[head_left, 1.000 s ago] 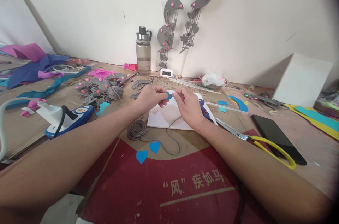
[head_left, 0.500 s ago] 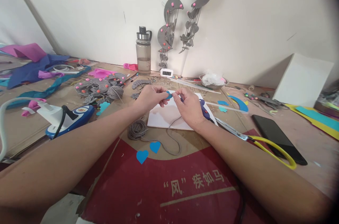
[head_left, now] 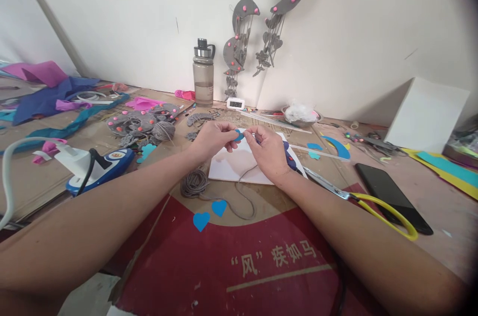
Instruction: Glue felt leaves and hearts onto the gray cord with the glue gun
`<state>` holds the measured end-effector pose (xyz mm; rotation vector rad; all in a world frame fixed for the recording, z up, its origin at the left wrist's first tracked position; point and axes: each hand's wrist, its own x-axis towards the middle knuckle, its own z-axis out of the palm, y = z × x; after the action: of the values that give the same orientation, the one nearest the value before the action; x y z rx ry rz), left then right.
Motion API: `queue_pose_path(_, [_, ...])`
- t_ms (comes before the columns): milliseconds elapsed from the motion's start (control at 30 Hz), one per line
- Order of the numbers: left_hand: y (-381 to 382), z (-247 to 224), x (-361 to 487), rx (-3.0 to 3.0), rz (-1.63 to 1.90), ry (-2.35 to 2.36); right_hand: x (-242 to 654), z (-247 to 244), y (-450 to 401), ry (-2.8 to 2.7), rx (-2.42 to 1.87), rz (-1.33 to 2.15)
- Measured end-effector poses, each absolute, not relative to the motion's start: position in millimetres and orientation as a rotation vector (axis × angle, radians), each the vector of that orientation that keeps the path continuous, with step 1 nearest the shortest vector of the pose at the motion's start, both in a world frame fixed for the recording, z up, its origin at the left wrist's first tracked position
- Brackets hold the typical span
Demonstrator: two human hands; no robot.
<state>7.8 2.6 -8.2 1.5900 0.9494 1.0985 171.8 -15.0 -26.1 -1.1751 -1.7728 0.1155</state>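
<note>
Blue is the small piece (head_left: pixel 239 134) which you hold above the white sheet (head_left: pixel 227 165), between your two hands. The grip of your left hand (head_left: pixel 214 140) is pinching this piece with thumb and finger. The grip of your right hand (head_left: pixel 268 151) has its fingertips pressed together, just beside the right edge of the piece; whether they pinch it also, I cannot tell. One grey cord (head_left: pixel 251 200) goes from the cord coil (head_left: pixel 194 184), makes a curve on the cardboard (head_left: pixel 209 266), and goes up over the sheet toward your right hand, where its end is hidden.

Nearer to you, two blue hearts, the left heart (head_left: pixel 201 222) and the right heart (head_left: pixel 219 208), lie flat near the cord. Below your right forearm, partly covered by it, are the scissors (head_left: pixel 338 191) with yellow handles, and to their right the black phone (head_left: pixel 392 196) lies on the table (head_left: pixel 444 211). Behind your hands, the bottle (head_left: pixel 203 77) stands upright close to the wall, with the small white clock (head_left: pixel 235 103) to its right.
</note>
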Motion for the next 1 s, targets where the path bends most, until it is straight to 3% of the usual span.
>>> queue_pose_path(633, [2.4,-5.1,7.1,1.508,0.983,0.845,168.1,-27.8,-13.0,-1.710,-1.211,0.207])
queue_pose_path(1000, [-6.2,2.1,8.8,1.675,1.012,1.066,167.4,-30.6,-15.7,-1.764,-1.179,0.107])
